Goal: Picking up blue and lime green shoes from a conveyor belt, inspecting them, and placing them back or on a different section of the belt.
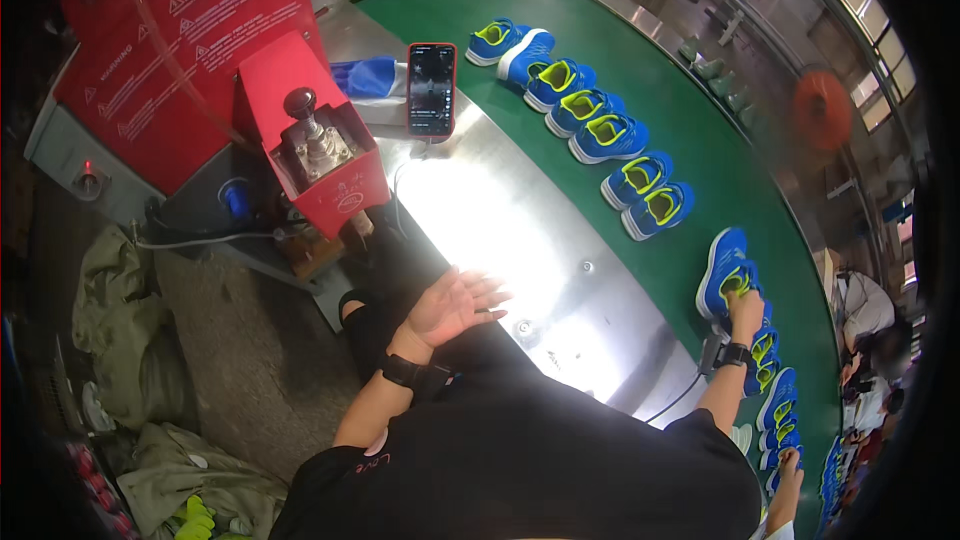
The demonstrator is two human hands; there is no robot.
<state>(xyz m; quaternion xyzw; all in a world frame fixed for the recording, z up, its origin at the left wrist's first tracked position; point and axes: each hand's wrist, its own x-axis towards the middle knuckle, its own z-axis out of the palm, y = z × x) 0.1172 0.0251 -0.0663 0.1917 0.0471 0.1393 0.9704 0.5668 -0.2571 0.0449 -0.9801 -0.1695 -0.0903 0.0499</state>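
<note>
My left hand point(455, 306) is held palm up near the edge of the shiny metal table point(475, 180), its fingers spread and nothing in it. At the right, my right hand point(744, 312) reaches over the green belt and grips a blue sneaker point(718, 265) by its opening; the yellow-green lining shows there. The sneaker is tilted, its white sole edge facing left. More blue sneakers point(764, 355) lie just nearer than my right hand, partly hidden by my wrist. Farther along the belt stands a row of several blue sneakers point(608, 136).
A red machine point(215, 50) with a black-knobbed lever point(301, 104) stands at the left. A phone point(431, 90) in a red case rests on the metal table. The green belt point(440, 2) curves past. Another person's hand point(789, 470) touches shoes at the lower right.
</note>
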